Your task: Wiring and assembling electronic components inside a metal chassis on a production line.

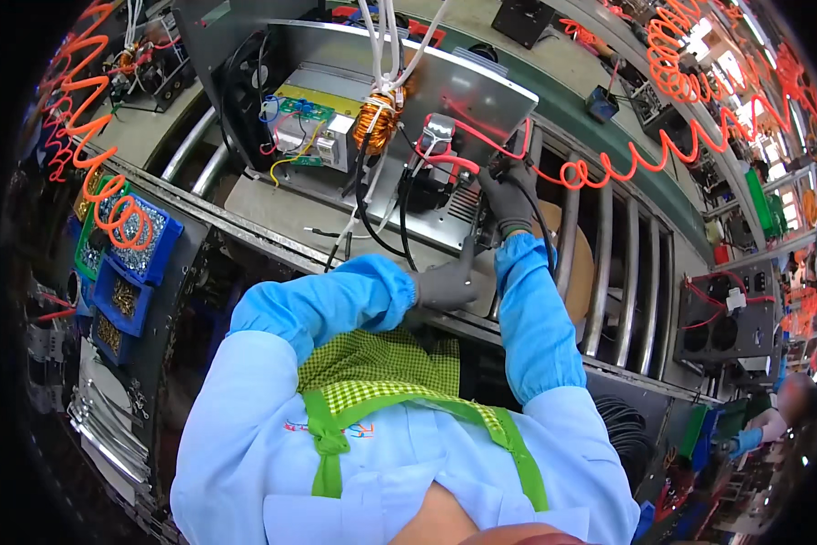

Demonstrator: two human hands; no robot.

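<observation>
From the head view I see my left hand (445, 283), grey-gloved, lying at the near edge of the open metal chassis (481, 95); fingers curled against the edge, but I cannot tell whether they clench anything; my right hand (508, 195), also gloved, is up at the chassis's right corner, fingers closed around a black tool (483, 229) whose body hangs down from the palm; a black cable (543, 232) runs past the wrist. The chassis sits tilted on the steel roller conveyor (608, 263), just ahead of my chest; inside it, a copper-wound coil (377, 123) near the middle, a green circuit board (304, 113) to its left, red wires (463, 136) leading toward my right hand. Blue bins of screws (140, 259) well off to my left; orange coiled air hose (627, 163) trails across the rollers behind the right hand.
</observation>
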